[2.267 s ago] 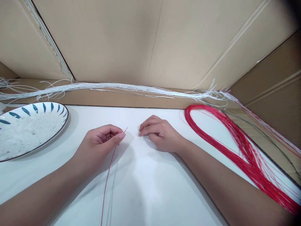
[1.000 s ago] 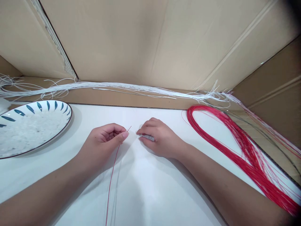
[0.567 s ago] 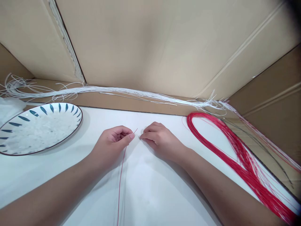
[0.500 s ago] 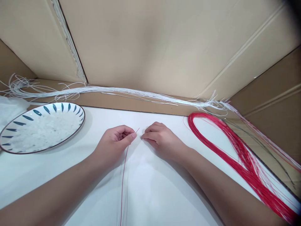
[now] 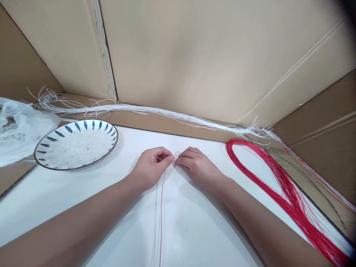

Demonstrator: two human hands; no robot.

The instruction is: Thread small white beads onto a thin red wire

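Note:
Near the middle of the white tabletop [image 5: 189, 226], my left hand [image 5: 155, 165] pinches a thin red cord [image 5: 161, 211] between thumb and forefinger. The cord's short tip pokes up past the fingertips, and its long part runs down toward the bottom edge. Just to the right, my right hand [image 5: 196, 165] has its fingers pressed together, close to the cord tip; whatever they hold, if anything, is too small to make out. An oval plate [image 5: 41, 148] with blue-green leaf marks holds small clear pieces at the left.
A bundle of red cords [image 5: 289, 207] loops along the right side. White cords [image 5: 167, 113] stretch along the back by the cardboard wall [image 5: 194, 55]. A translucent plastic bag [image 5: 22, 129] lies at the far left, beside the plate.
The view has shifted, so the plate and more of the bag show farther right. My left hand has come closer to my right hand, still pinching the red cord.

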